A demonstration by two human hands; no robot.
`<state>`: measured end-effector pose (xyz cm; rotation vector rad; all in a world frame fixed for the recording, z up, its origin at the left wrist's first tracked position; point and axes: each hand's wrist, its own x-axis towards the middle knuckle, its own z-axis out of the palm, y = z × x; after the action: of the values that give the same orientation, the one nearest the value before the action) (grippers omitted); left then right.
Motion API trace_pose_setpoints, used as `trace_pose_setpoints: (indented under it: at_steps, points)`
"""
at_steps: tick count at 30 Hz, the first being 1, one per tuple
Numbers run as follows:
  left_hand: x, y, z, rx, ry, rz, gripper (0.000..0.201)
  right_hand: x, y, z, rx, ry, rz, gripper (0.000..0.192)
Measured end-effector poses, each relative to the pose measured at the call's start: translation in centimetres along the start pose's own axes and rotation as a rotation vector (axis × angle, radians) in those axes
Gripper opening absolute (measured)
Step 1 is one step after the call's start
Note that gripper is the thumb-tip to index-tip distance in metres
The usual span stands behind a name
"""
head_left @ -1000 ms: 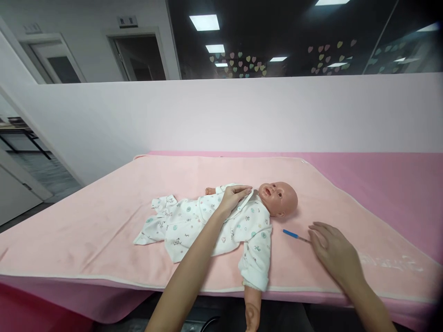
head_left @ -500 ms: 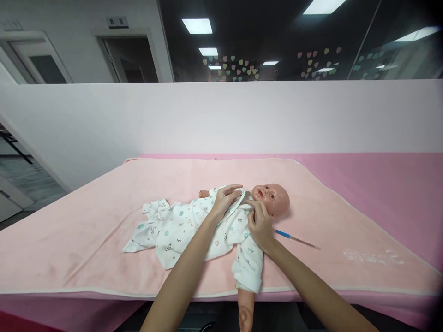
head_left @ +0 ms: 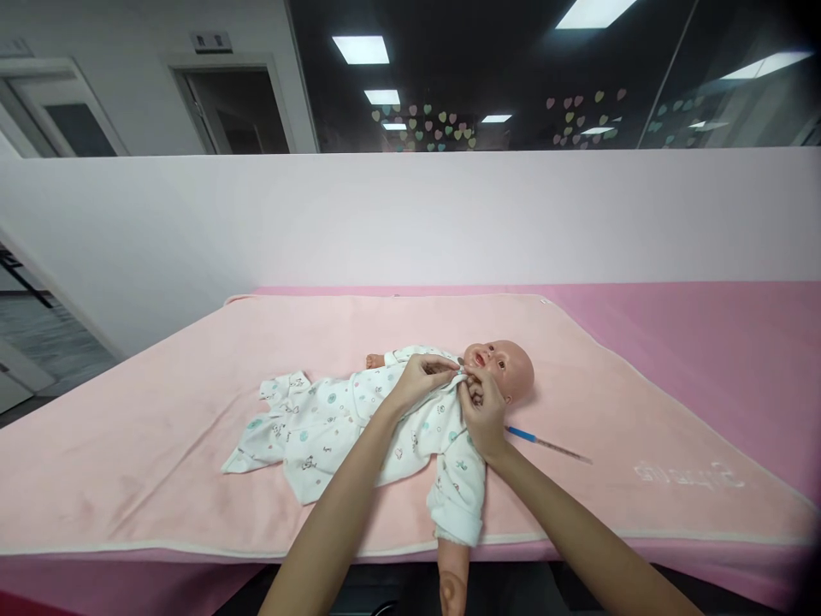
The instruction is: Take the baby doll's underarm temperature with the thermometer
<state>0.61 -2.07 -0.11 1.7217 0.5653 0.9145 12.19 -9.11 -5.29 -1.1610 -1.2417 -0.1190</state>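
A baby doll (head_left: 513, 370) lies on its back, its head to the right, dressed in a white printed baby shirt (head_left: 410, 436). At the shirt's neck opening, just below the doll's chin, both hands meet. My left hand (head_left: 422, 376) pinches the collar edge from the left. My right hand (head_left: 482, 406) is closed on the same edge from the right, fingers curled and thumb pressed in. The fingertips nearly touch each other and cover the fastening there. One doll arm (head_left: 454, 569) hangs over the front edge of the table.
A thermometer-like stick with a blue end (head_left: 522, 435) lies right of the doll's shoulder. Beneath everything is a peach towel (head_left: 192, 428) with white lettering at its right. Pink covering (head_left: 718, 359) shows beyond it, and a white low wall (head_left: 410, 218) stands behind.
My left hand has moved right and slightly down to meet my right hand at the collar. The open neck flap is now drawn together between the fingertips.
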Motion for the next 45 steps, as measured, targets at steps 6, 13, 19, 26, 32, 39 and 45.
trace_pose_setpoints:
  at_steps: [6, 13, 19, 26, 32, 39, 45]
  points:
    - [-0.4, 1.1, 0.1, -0.022, -0.067, 0.009, 0.03, 0.2, -0.2, -0.1, -0.007, -0.042, 0.013, 0.021]
    - [-0.4, 1.1, -0.4, 0.117, -0.095, -0.008, 0.039, 0.2, 0.2, -0.2, -0.016, -0.037, 0.022, 0.021]
    - [-0.2, 0.4, -0.6, 0.078, -0.084, -0.036, 0.032, 0.1, 0.2, -0.1, -0.031, -0.032, 0.009, 0.021]
    - [-0.2, 0.8, -0.8, 0.155, -0.122, -0.013, 0.029, 0.3, -0.1, -0.2, -0.019, -0.063, 0.024, 0.021]
    - [-0.4, 1.3, -0.7, 0.254, -0.181, 0.038, 0.028, 0.2, 0.0, -0.2, -0.017, -0.079, 0.0, 0.02]
    - [-0.5, 1.3, -0.6, 0.296, -0.212, 0.066, 0.03, 0.1, 0.3, -0.1, -0.041, -0.07, -0.015, 0.021]
    - [-0.4, 1.0, -0.7, 0.28, -0.199, 0.058, 0.032, 0.2, 0.1, -0.1, -0.026, -0.09, 0.013, 0.022]
